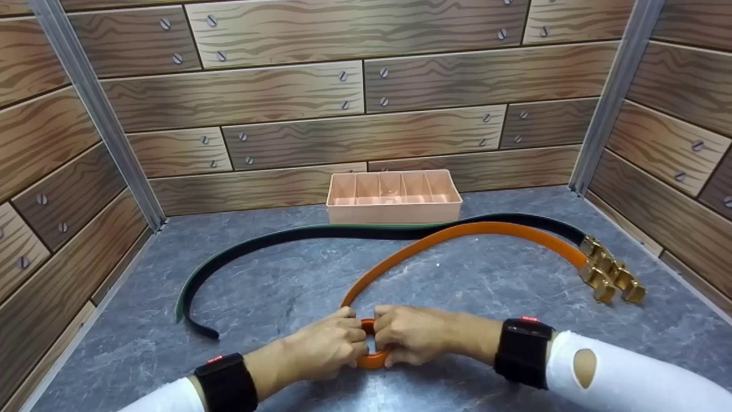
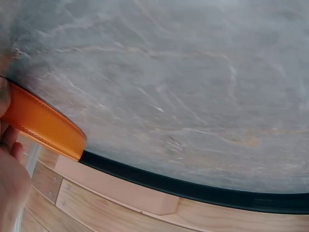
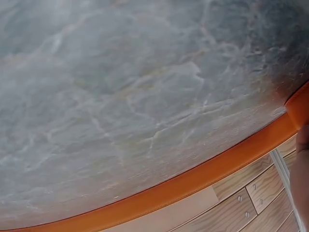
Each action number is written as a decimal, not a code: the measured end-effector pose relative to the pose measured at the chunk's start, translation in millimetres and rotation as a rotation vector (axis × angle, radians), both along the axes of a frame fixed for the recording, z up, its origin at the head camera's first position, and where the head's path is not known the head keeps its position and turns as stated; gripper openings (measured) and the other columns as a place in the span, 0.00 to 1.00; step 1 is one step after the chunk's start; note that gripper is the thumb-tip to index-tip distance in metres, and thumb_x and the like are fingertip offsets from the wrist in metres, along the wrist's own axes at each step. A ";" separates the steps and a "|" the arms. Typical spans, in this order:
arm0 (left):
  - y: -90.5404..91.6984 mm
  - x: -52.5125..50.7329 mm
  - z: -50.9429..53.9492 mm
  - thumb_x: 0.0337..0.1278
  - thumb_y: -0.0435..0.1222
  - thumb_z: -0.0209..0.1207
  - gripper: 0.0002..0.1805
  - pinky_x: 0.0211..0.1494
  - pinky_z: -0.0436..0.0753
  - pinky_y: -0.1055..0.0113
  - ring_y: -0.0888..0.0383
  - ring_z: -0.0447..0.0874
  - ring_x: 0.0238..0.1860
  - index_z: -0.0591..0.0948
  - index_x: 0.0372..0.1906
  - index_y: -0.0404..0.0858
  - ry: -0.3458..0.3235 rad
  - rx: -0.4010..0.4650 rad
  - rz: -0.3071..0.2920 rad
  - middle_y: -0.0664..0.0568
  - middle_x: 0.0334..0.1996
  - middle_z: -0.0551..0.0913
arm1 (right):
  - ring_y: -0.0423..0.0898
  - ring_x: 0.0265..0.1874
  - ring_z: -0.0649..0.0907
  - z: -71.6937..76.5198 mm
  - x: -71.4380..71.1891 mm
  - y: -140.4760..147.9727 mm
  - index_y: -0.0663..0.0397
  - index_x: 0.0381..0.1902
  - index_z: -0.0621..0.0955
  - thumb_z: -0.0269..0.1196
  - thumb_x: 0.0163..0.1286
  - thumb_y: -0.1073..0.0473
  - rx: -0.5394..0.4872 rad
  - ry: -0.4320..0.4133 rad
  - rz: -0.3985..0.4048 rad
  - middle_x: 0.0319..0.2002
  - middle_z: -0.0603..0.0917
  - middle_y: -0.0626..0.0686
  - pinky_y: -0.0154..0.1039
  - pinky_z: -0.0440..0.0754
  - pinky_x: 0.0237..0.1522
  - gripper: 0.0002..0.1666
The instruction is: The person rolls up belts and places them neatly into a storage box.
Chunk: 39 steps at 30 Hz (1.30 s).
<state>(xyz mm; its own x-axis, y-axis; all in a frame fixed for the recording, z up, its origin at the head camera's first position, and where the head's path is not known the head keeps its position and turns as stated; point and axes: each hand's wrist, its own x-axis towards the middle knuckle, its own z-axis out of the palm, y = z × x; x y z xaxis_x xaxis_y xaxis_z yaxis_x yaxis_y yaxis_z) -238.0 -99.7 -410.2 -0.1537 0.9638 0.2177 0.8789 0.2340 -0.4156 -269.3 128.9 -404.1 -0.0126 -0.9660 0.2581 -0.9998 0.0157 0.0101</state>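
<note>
On the grey table (image 1: 286,286), orange belt (image 1: 486,228) lay curled at its near end

Left hand (image 1: 331,343) and right hand (image 1: 414,332) gripped its small loop (image 1: 373,361) from opposite sides, fingers bent; its long run curved beside the dark belt (image 1: 343,231) to gold buckles (image 1: 597,280); neat winding, it seemed, called for level edges, snug turns and no twist.

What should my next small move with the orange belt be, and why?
Probably roll the loop a little further along the orange belt: the left hand and right hand both grip that loop, while a long stretch lies unrolled between it and the gold buckle.
</note>
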 end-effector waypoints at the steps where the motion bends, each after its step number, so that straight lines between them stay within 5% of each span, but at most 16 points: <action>1: 1.7 1.3 -0.5 0.49 0.46 0.70 0.11 0.47 0.70 0.68 0.63 0.78 0.35 0.82 0.33 0.47 0.010 0.011 0.003 0.62 0.28 0.80 | 0.40 0.29 0.70 -0.6 1.8 0.0 0.48 0.32 0.84 0.71 0.59 0.49 -0.005 0.017 -0.005 0.24 0.77 0.44 0.30 0.66 0.37 0.11; 6: 6.2 4.9 -0.7 0.49 0.48 0.70 0.16 0.44 0.68 0.69 0.64 0.76 0.33 0.83 0.42 0.47 -0.018 0.044 0.018 0.63 0.27 0.80 | 0.39 0.28 0.70 -3.0 7.1 -0.7 0.49 0.43 0.87 0.71 0.58 0.48 -0.034 0.011 -0.013 0.24 0.77 0.44 0.29 0.66 0.37 0.18; 12: -0.6 -2.4 6.7 0.48 0.46 0.71 0.14 0.50 0.73 0.69 0.64 0.81 0.41 0.85 0.40 0.47 -0.159 -0.017 -0.002 0.61 0.35 0.84 | 0.41 0.30 0.71 1.6 1.7 -1.1 0.50 0.27 0.81 0.71 0.54 0.49 0.001 -0.058 0.037 0.24 0.78 0.46 0.29 0.67 0.38 0.13; 18: 0.9 -1.9 5.5 0.52 0.48 0.68 0.10 0.50 0.72 0.67 0.62 0.81 0.39 0.84 0.33 0.47 -0.036 -0.025 -0.032 0.60 0.33 0.83 | 0.40 0.30 0.69 5.4 -1.0 1.2 0.49 0.23 0.78 0.73 0.54 0.50 0.042 -0.026 0.031 0.23 0.74 0.45 0.28 0.65 0.37 0.15; 24: 11.4 6.7 0.2 0.49 0.51 0.70 0.15 0.43 0.68 0.69 0.64 0.78 0.33 0.83 0.38 0.47 0.033 0.031 0.035 0.62 0.28 0.81 | 0.38 0.30 0.69 1.5 5.6 3.8 0.46 0.37 0.86 0.71 0.59 0.47 -0.010 0.027 -0.021 0.26 0.76 0.42 0.26 0.64 0.37 0.13; 32: 9.3 -1.1 10.0 0.42 0.49 0.72 0.14 0.46 0.67 0.71 0.69 0.81 0.33 0.86 0.37 0.50 -0.250 0.002 0.025 0.63 0.30 0.86 | 0.38 0.30 0.68 -0.3 4.1 3.9 0.47 0.26 0.80 0.68 0.58 0.44 0.002 -0.048 -0.007 0.25 0.74 0.43 0.24 0.61 0.36 0.14; 35: 6.3 -4.5 10.9 0.41 0.47 0.72 0.15 0.50 0.69 0.67 0.69 0.81 0.33 0.87 0.38 0.50 -0.273 0.000 -0.009 0.63 0.31 0.87 | 0.39 0.31 0.69 0.6 3.1 5.4 0.47 0.27 0.81 0.68 0.58 0.45 0.023 -0.049 -0.002 0.25 0.75 0.43 0.25 0.62 0.37 0.14; 39: 8.6 -1.9 7.1 0.40 0.45 0.73 0.11 0.48 0.70 0.66 0.67 0.78 0.28 0.86 0.32 0.48 -0.223 0.052 -0.030 0.62 0.25 0.83 | 0.38 0.32 0.69 1.1 4.8 7.5 0.46 0.27 0.81 0.70 0.59 0.47 0.026 -0.014 -0.037 0.26 0.74 0.42 0.27 0.65 0.38 0.12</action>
<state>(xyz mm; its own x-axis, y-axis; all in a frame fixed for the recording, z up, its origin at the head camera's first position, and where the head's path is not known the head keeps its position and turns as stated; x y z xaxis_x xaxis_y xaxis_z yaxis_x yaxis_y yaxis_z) -239.8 -91.1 -403.1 -0.1748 0.9570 0.2313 0.9546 0.2223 -0.1984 -264.5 136.3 -403.0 -0.0518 -0.9711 0.2330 -0.9986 0.0526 -0.0029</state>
